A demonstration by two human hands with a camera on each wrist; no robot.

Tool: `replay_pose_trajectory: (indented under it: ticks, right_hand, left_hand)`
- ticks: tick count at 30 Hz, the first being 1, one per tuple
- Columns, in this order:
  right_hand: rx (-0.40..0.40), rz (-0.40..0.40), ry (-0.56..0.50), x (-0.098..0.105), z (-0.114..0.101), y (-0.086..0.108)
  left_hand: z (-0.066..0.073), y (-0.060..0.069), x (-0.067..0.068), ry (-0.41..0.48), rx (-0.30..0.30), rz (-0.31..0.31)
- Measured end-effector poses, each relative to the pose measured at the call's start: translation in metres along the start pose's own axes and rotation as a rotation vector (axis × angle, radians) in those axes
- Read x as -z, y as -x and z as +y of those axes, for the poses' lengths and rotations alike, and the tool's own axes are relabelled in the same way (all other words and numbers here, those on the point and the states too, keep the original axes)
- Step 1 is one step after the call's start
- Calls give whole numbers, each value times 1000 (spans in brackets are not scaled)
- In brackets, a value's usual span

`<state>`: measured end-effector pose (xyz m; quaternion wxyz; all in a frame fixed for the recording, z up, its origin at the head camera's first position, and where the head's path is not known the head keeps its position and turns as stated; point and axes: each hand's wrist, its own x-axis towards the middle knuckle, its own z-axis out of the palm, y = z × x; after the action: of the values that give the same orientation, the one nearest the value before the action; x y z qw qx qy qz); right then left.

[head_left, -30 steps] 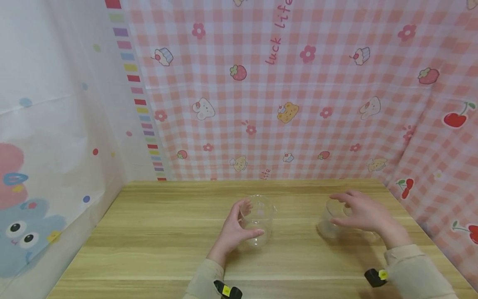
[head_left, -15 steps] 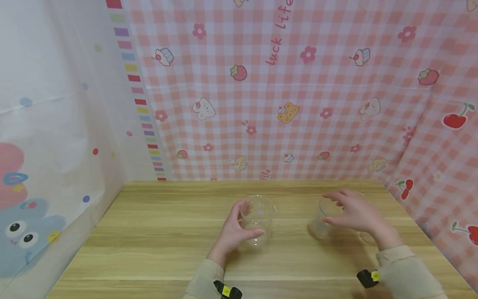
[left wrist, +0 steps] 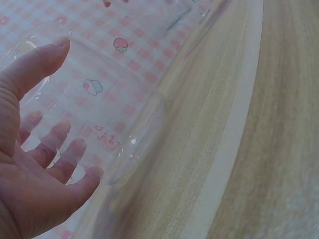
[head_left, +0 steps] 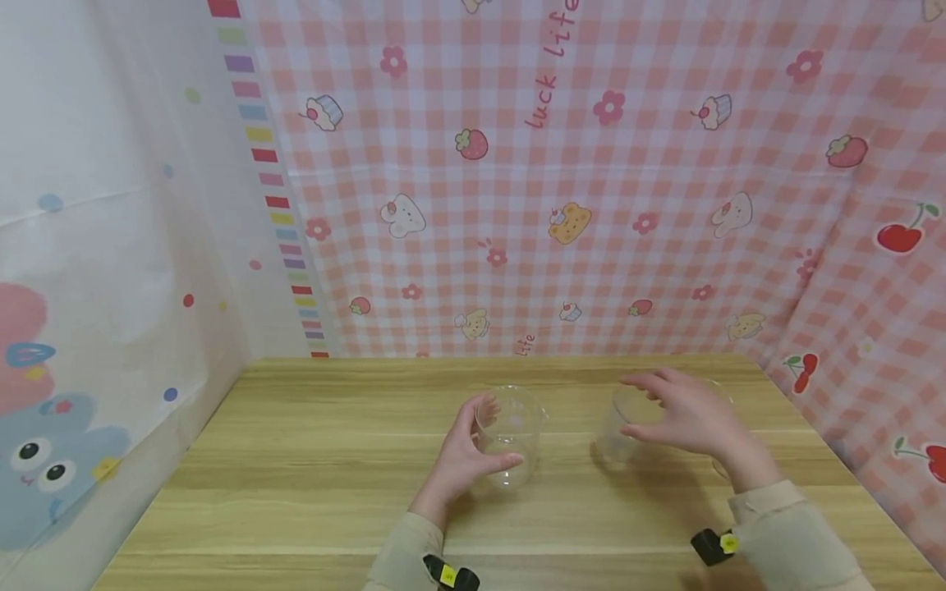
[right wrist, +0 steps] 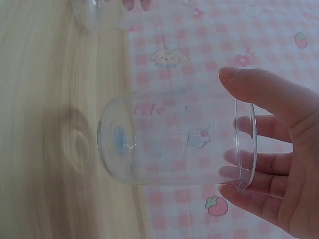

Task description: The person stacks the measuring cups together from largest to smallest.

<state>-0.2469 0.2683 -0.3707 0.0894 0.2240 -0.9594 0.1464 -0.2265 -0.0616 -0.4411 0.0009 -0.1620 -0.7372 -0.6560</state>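
- Left hand [head_left: 469,451]: curved round the side of the left beaker [head_left: 517,427], thumb in front, fingers showing through the wall; grip looks loose.
- Right hand [head_left: 687,414]: moderately spread, pinching the right beaker [right wrist: 169,139] at the rim, thumb opposite four fingers.
- Left beaker: upright, about midway between the bench's left and right edges, nearer its far edge; pouring lip faces right.
- Right beaker: between the left beaker and the right edge, apart from both. From where I stand it seems just off the bench [head_left: 332,509], its shadow separate.
- Handling, my estimate: thin, clear, rigid walls; light; slick on dry skin. Glass or plastic, cannot tell; treat as fragile.
- Best hold: thumb and fingers opposed around mid-wall; the rim gives less purchase and would let the base swing.
- Third clear vessel [head_left: 729,400]: partly behind the right hand, nearest the right edge; form unclear.
- Checked cloth [head_left: 628,263]: hangs beyond the far edge.
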Motion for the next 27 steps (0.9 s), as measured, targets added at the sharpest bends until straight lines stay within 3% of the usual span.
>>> replay_pose_trajectory:
  ticks: [27]
  right_hand:
    - [40, 53, -6, 8, -31, -13]
  left_hand:
    - [-3, -1, -1, 36, -2, 7]
